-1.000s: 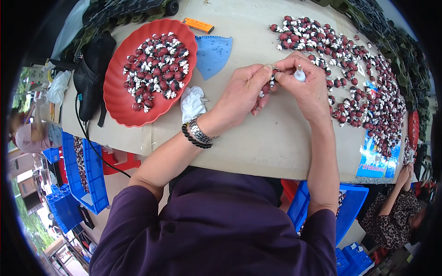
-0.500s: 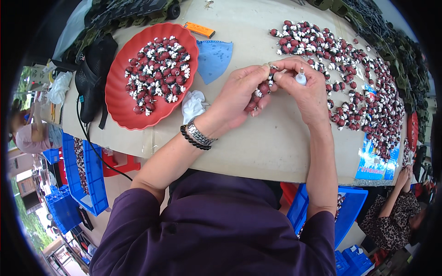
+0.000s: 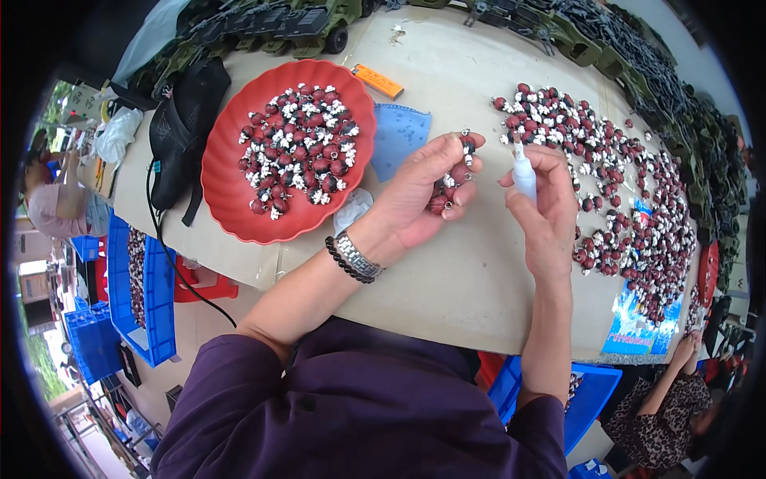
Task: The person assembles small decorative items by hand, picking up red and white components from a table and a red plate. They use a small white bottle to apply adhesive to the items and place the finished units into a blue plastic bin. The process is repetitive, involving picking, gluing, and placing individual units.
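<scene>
My left hand (image 3: 419,188) is closed around several small dark red and white figures (image 3: 441,196). One black, white and red figure (image 3: 467,147) stands up between its thumb and forefinger, with a small metal loop on top. To the right, apart from it, my right hand (image 3: 546,215) grips a small white squeeze bottle (image 3: 523,176), its narrow nozzle pointing up. Left of my hands, a scalloped red plate (image 3: 226,164) holds many such figures. More of the figures (image 3: 650,247) are spread over the table beyond my right hand.
A blue cloth (image 3: 401,132), an orange box (image 3: 378,82) and crumpled white tissue (image 3: 352,210) lie near the plate. A black bag-like item (image 3: 179,132) sits at left. Green toy vehicles (image 3: 295,32) line the far edge. Blue crates (image 3: 163,295) stand below; a co-worker (image 3: 666,407) is at right.
My right hand has drawn away from the left hand, and the bottle now stands upright in its fingers. My left hand keeps its figures. The whole view has shifted a little.
</scene>
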Tool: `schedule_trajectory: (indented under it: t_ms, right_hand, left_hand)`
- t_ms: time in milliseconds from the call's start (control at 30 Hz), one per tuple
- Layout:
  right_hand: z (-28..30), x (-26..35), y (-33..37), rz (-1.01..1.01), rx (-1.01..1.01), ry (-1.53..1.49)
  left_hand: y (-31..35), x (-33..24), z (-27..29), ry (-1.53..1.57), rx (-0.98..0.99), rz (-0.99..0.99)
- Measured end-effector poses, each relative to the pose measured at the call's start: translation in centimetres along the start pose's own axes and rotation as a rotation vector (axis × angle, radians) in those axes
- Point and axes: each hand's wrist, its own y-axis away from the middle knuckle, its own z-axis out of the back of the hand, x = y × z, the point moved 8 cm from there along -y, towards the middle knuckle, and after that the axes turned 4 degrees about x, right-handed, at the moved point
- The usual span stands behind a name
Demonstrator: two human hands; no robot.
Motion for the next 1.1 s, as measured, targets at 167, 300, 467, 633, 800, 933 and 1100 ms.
schedule_trajectory:
  t_ms: [167, 300, 467, 633, 800, 933, 1100]
  right_hand:
    - [0.2, 1.7, 0.2, 0.142, -0.1, 0.327]
    - [0.7, 0.6, 1.0, 0.101, -0.211, 0.218]
    - [0.8, 0.5, 1.3, 0.13, -0.185, 0.295]
    - [0.5, -0.1, 1.2, 0.192, -0.112, 0.403]
    - [0.3, -0.3, 1.1, 0.163, -0.112, 0.369]
    - [0.3, -0.1, 1.1, 0.139, -0.169, 0.331]
    - [0.3, -0.4, 1.0, 0.136, -0.139, 0.337]
  left_hand:
    - [-0.2, -0.5, 0.5, 0.057, 0.042, -0.025]
    - [-0.2, -0.5, 0.3, 0.097, 0.024, -0.038]
    - [-0.4, -0.8, 0.5, 0.105, 0.037, -0.069]
    - [-0.4, -0.9, 0.7, 0.108, 0.025, -0.073]
    - [-0.3, -0.9, 0.6, 0.102, 0.029, -0.066]
    - [-0.3, -0.9, 0.6, 0.095, 0.001, -0.041]
    - [-0.2, -0.7, 0.6, 0.092, 0.013, -0.027]
